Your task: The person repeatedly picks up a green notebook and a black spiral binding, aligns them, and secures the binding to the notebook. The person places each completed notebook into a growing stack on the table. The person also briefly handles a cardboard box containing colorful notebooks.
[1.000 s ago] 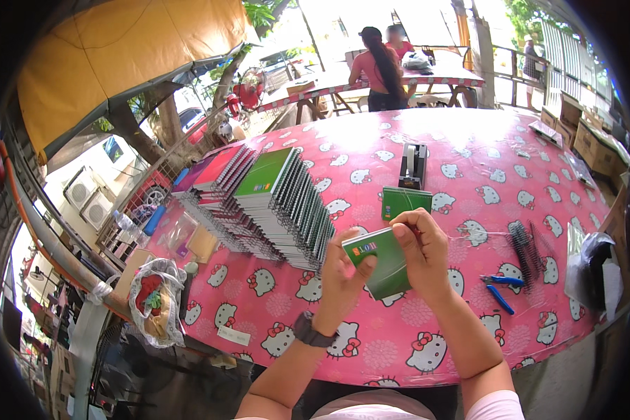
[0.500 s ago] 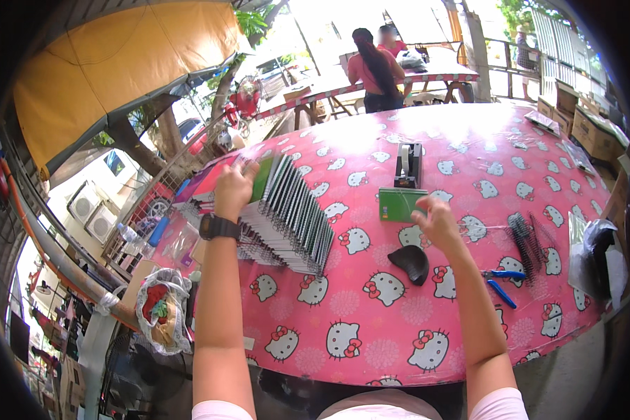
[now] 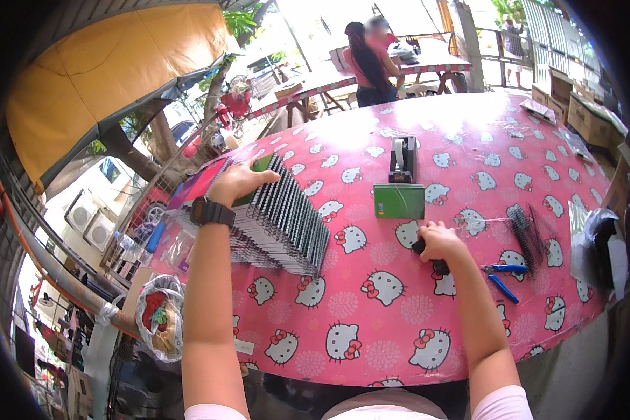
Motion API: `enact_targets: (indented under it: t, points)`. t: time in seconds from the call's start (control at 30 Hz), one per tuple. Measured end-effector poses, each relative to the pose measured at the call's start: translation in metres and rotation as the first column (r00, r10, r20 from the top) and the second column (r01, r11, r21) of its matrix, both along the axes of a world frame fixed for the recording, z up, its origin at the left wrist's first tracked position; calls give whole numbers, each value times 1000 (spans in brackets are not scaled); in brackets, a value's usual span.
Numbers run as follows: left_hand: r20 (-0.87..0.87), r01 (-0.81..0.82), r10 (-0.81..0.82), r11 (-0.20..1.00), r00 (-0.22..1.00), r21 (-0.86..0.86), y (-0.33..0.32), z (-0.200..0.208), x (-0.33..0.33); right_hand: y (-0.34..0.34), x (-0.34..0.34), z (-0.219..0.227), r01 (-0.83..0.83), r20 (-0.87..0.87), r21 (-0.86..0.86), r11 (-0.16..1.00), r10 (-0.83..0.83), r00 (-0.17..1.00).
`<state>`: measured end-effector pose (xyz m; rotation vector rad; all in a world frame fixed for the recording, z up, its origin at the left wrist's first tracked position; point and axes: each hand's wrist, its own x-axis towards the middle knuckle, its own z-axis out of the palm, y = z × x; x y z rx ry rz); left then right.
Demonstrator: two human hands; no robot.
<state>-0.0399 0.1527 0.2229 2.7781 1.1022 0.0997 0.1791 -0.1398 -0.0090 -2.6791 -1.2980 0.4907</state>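
Fingers stretched out and thumb apart, my left hand rests open on the top of a tall leaning stack of spiral-bound notebooks, beside a green cover. A black watch circles that wrist. My right hand is closed around a black curved object on the table; its ends show on either side of the fingers, and its kind is unclear. Just beyond that hand a small green notebook lies against the near end of a black tape dispenser.
Blue-handled pliers and black wire coils lie to the right on the pink patterned tablecloth. Plastic-wrapped items sit at the right edge. A plastic bag hangs at the left. People stand at a farther table.
My right hand has left the green notebook, moved nearer and closed on the black curved object. My left hand has opened out over the notebook stack. The view has shifted slightly.
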Motion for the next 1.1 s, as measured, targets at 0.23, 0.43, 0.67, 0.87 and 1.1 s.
enact_targets:
  t: [0.23, 0.43, 0.67, 0.87, 1.1]
  points:
    - [84, -8, -30, 909, 996, 418, -28, 8, 1, -22, 24, 12, 96, -113, 139, 986, -80, 990]
    - [455, 417, -728, 674, 513, 610, -125, -97, 105, -42, 51, 12, 193, -114, 585, 788, -156, 981]
    - [217, 609, -799, 575, 560, 546, -126, -209, 199, -82, 85, 24, 440, -221, 770, 461, -455, 863]
    - [34, 671, -792, 539, 610, 508, -124, -211, 249, -176, 142, -2, 630, -386, 755, 181, -654, 651]
    - [-125, 747, -830, 411, 544, 522, -121, -198, 252, -204, 149, -9, 677, -354, 710, 194, -733, 581]
